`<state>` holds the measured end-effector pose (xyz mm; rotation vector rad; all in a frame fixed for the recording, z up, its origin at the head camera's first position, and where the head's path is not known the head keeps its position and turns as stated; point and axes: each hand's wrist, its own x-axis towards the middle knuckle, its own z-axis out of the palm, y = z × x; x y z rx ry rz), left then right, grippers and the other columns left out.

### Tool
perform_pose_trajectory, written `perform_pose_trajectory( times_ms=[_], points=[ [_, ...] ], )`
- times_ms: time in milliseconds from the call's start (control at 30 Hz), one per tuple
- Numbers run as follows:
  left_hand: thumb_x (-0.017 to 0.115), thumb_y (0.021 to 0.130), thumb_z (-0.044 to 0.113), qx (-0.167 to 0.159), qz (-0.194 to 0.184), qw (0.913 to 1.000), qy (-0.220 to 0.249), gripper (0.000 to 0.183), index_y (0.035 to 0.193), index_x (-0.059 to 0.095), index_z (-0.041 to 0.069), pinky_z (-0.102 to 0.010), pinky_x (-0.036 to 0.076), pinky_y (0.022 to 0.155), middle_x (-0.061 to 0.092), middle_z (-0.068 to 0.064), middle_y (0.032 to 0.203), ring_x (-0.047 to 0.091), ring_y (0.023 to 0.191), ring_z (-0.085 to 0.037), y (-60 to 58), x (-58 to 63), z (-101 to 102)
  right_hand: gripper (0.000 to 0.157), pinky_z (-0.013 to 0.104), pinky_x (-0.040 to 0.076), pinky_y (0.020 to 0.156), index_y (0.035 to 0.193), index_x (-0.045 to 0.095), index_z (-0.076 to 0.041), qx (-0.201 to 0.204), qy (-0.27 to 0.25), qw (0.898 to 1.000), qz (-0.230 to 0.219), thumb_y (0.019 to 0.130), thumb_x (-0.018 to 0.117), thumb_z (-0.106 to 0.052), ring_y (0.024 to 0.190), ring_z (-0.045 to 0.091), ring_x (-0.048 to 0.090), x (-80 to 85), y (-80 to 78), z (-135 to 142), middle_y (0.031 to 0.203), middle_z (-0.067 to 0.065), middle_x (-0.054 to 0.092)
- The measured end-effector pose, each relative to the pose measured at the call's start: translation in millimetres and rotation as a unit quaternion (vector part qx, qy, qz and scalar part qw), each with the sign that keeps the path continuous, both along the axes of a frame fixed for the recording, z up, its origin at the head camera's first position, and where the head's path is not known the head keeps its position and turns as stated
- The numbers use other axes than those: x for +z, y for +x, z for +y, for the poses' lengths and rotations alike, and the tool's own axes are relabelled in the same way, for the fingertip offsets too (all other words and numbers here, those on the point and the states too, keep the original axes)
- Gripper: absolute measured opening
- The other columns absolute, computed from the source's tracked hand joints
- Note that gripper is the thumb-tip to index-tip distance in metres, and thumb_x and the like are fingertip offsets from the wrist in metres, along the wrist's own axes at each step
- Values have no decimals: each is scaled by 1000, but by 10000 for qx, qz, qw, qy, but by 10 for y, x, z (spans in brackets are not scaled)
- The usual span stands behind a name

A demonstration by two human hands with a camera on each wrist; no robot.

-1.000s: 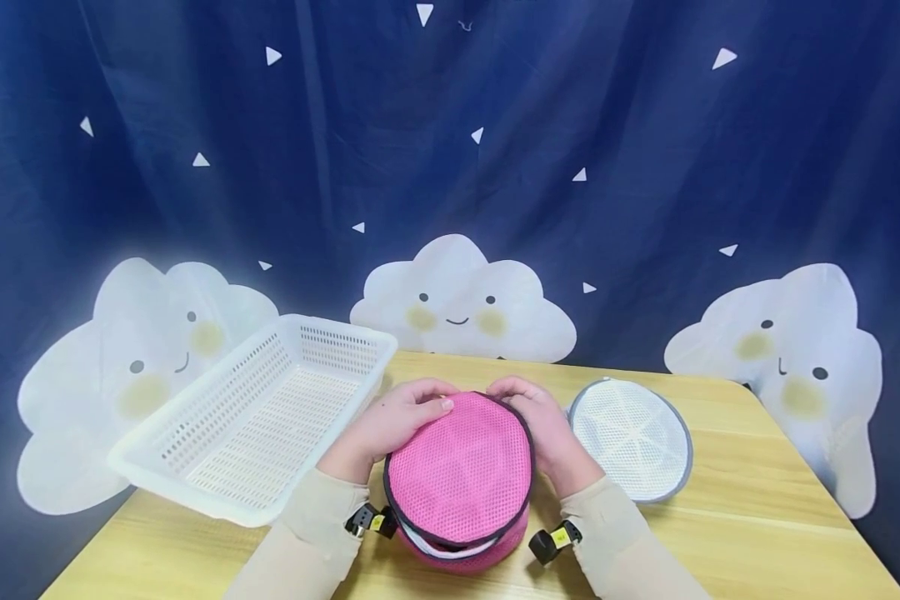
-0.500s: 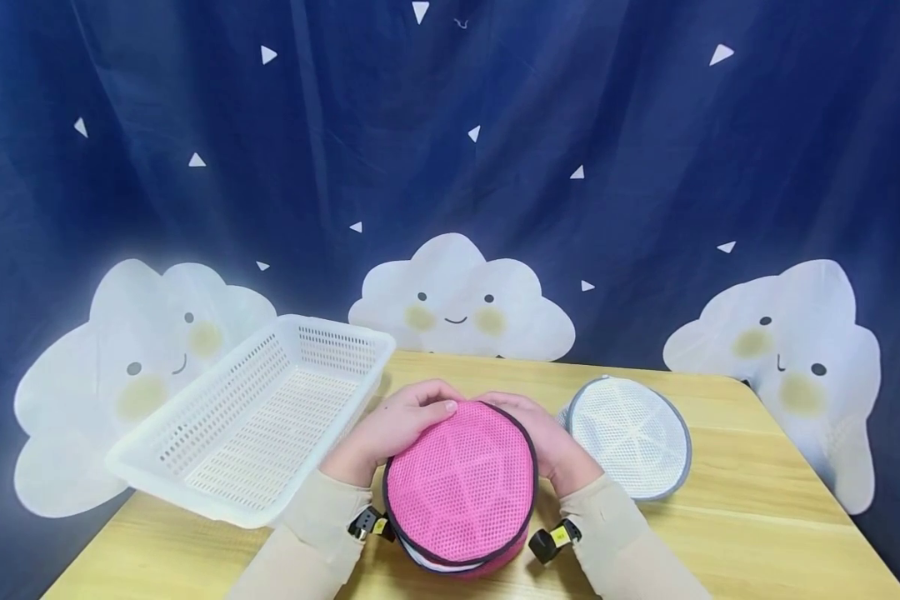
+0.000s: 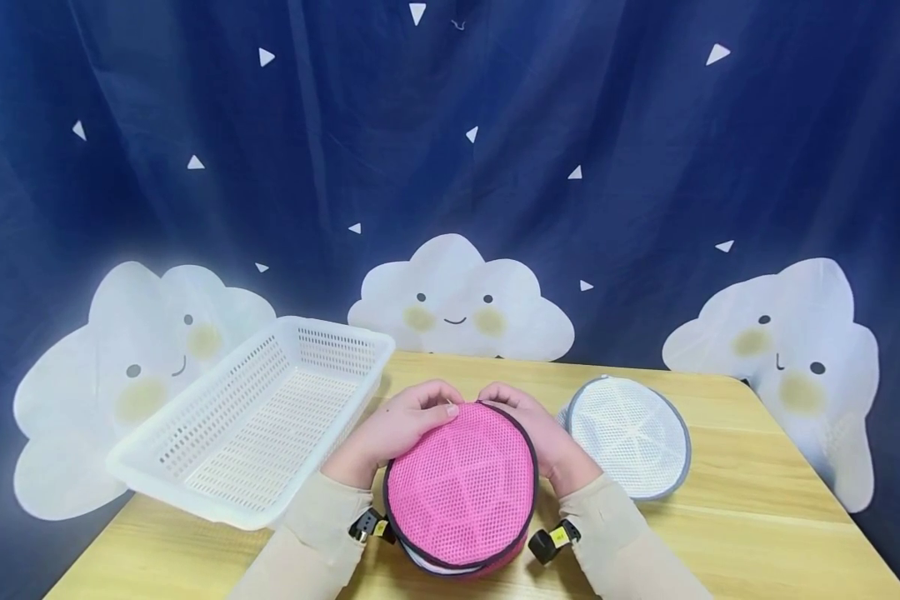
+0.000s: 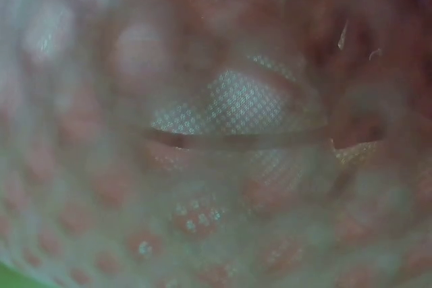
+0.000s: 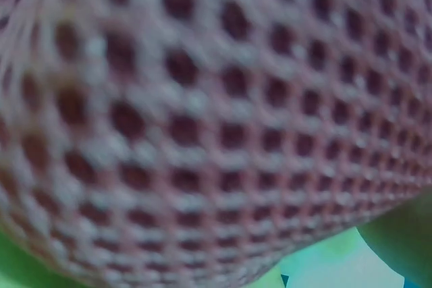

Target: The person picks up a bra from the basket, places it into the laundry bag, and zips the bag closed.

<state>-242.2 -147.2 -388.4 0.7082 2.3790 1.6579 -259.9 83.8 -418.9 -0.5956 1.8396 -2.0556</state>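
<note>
A round pink mesh laundry bag (image 3: 461, 483) with dark trim stands on the table in front of me. Its lid sags toward the front, where a strip of white shows under the trim. My left hand (image 3: 401, 425) grips the far left of the rim, thumb on top of the mesh and fingers curled behind. At the far right of the same rim, my right hand (image 3: 540, 429) pinches the dark trim, its fingertips partly hidden behind the edge. Pink mesh (image 5: 229, 133) fills most of the right wrist view. Blurred mesh (image 4: 243, 106) covers the left wrist view.
A white perforated plastic basket (image 3: 135, 462) stands at the left of the wooden table (image 3: 765, 517). To the right of my right hand sits a round white mesh bag (image 3: 630, 437) with grey trim. A dark blue curtain (image 3: 450, 183) with cloud prints hangs behind.
The pink lid has shifted slightly toward me and the gap at its front has narrowed. My right fingers dipped behind the rim, then rose again at its edge. The left hand barely moved.
</note>
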Motion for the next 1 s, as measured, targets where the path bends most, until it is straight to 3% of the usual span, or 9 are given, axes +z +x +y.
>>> perform_pose_trajectory(
  times_ms=[267, 600, 800, 1000],
  points=[
    [57, 103, 16, 233, 295, 9992, 167, 16, 111, 69, 10, -40, 44, 91, 67, -3, 106, 59, 101, -22, -12, -10, 18, 13, 32, 51, 79, 96, 63, -14, -455, -229, 9982, 309, 105, 53, -18, 91, 23, 61, 10, -1, -22, 96, 5, 65],
    [60, 101, 16, 731, 423, 9963, 129, 15, 110, 70, 8, -39, 43, 92, 68, -4, 104, 59, 101, -20, -42, -44, -23, 13, 28, 50, 73, 94, 61, -13, -849, -624, 9943, 192, 104, 54, -17, 86, 19, 61, -28, 22, -57, 92, 3, 65],
    [59, 101, 16, 1061, 255, 9939, 156, 15, 108, 70, 8, -39, 41, 93, 69, -4, 104, 59, 102, -20, -51, -2, -36, 12, 27, 50, 74, 92, 60, -10, -1265, -762, 9889, 161, 103, 55, -14, 87, 19, 61, -21, 8, -80, 95, 5, 64],
    [57, 102, 15, 1594, -195, 9845, 706, 16, 111, 67, 6, -36, 44, 86, 67, -7, 106, 60, 96, -21, -68, -3, -62, 13, 26, 46, 64, 92, 57, -8, -1744, -1075, 9788, 40, 103, 51, -9, 73, 15, 57, -6, -7, -82, 87, 4, 63]
  ],
)
